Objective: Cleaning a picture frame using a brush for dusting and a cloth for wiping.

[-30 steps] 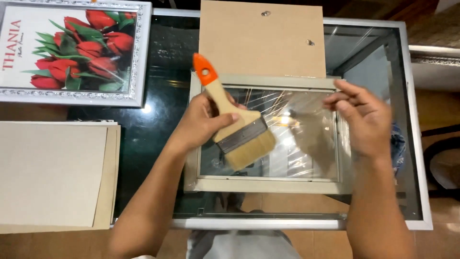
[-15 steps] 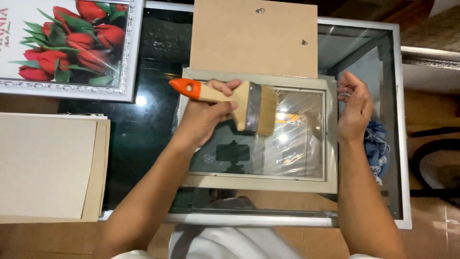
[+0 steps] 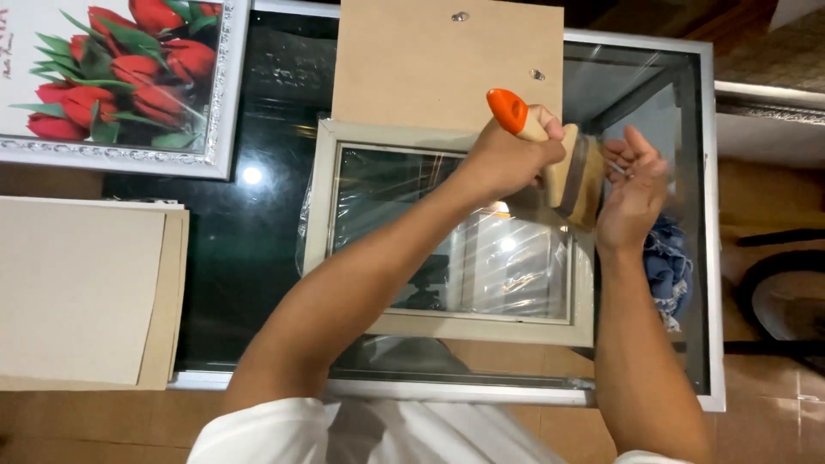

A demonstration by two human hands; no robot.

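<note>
Brush (image 3: 554,153): over the frame's (image 3: 320,202) upper right corner; long axis slanted, orange handle end up-left, bristles down-right.
Left hand (image 3: 507,159): fist closed round the brush handle.
Right hand (image 3: 634,191): open, empty, palm touching the bristles.

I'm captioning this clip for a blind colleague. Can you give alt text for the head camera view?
The left hand grips a wide paintbrush with an orange-tipped handle, its bristles against the open right hand. Below them a pale picture frame with plastic-wrapped glass lies on a glass table, near a brown backing board and a framed picture of red tulips.
</note>
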